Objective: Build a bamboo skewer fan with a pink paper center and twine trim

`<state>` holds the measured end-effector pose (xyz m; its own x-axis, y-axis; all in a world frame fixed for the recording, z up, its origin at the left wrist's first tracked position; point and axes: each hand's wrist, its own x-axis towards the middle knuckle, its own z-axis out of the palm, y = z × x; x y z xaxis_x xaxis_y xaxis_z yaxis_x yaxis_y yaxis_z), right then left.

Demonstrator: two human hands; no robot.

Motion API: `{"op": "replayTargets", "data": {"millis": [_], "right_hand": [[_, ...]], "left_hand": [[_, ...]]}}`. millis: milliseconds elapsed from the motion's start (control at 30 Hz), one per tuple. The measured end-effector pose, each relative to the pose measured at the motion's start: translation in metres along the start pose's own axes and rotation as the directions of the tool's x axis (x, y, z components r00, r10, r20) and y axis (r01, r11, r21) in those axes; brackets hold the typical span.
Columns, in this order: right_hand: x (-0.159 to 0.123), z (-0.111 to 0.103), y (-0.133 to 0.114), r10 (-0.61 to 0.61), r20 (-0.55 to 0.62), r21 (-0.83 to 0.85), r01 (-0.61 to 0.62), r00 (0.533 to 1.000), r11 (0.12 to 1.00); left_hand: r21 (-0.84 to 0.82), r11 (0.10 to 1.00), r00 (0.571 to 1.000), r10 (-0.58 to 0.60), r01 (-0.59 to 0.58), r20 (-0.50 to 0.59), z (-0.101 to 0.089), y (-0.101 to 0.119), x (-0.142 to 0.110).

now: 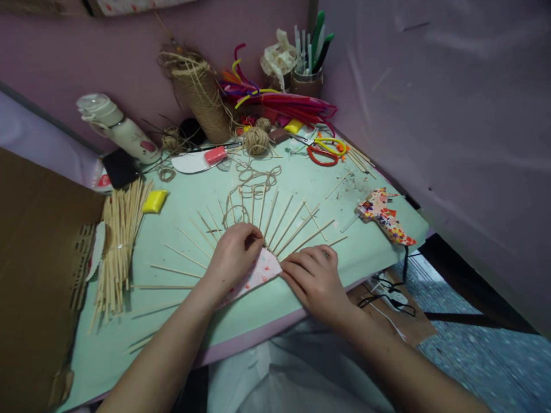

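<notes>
A half-round piece (263, 269) covered in pale pink cloth with red spots lies near the table's front edge. Thin wooden sticks (282, 221) fan out from its curved side. My left hand (236, 255) reaches over the piece, thumb and forefinger pinched at the curved edge among the stick bases. Loose jute twine (253, 176) runs down to this hand; the fingertips partly hide what they pinch. My right hand (316, 278) has its fingers bent and grips the piece's right corner, its knuckles near the lowest right sticks.
A stick bundle (118, 246) and a cardboard sheet (34, 275) are on the left. Behind stand a bottle (124, 132), a twine cone (202, 103), a twine ball (256, 140) and pipe cleaners (288, 106). Scissors (322, 152) and a flowered glue gun (383, 215) lie right.
</notes>
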<state>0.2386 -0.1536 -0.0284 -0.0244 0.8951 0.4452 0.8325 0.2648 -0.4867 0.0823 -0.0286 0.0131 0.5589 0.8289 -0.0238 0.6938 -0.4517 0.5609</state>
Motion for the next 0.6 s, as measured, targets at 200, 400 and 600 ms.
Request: {"op": "replayTargets", "data": {"millis": [200,400,600], "right_hand": [[0.001,0.004,-0.003,0.017,0.089,-0.075,-0.011,0.996,0.997],[-0.001,0.007,-0.007,0.054,0.076,-0.086,-0.047,0.996,0.995],[0.005,-0.004,-0.008,0.061,0.089,-0.013,-0.06,0.994,0.998]], "left_hand": [[0.005,1.0,0.999,0.022,-0.022,-0.041,0.004,-0.004,0.0],[-0.038,0.996,0.992,0.072,-0.077,-0.102,-0.007,0.001,-0.013],[-0.475,0.877,0.959,-0.189,0.068,-0.212,-0.006,0.026,-0.098]]}}
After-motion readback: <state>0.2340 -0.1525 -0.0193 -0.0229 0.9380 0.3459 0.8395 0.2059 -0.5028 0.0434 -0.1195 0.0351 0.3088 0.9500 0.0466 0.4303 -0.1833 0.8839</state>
